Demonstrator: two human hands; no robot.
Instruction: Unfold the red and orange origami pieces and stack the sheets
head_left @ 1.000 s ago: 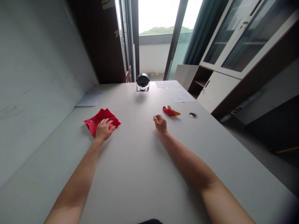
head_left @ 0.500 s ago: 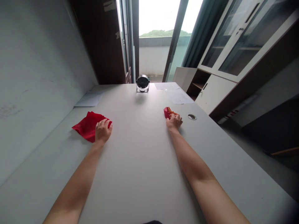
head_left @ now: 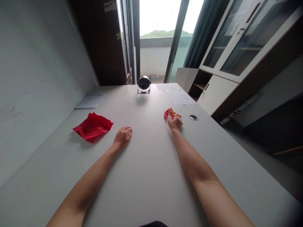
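Observation:
My left hand (head_left: 122,136) is over the middle-left of the white table with its fingers loosely bent and nothing seen in them. To its left, a short gap away, lies a creased red sheet (head_left: 93,127) with pointed corners; whether it is cloth or paper I cannot tell. On the right side, my right hand (head_left: 175,122) has its fingers closed on a small folded red-and-orange paper piece (head_left: 167,113). The red part sticks out to the left of the fingers, and orange points show above them. My fingers cover the rest of it.
A small black round fan-like device (head_left: 144,84) on a metal stand is near the table's far edge. White papers (head_left: 182,97) lie at the far right and more papers (head_left: 90,101) at the far left. A round cable hole (head_left: 193,117) is right of my right hand. A wall borders the left.
My left hand has let go of the red sheet and moved right, away from it. My right hand stays at the folded paper piece, which has shifted slightly.

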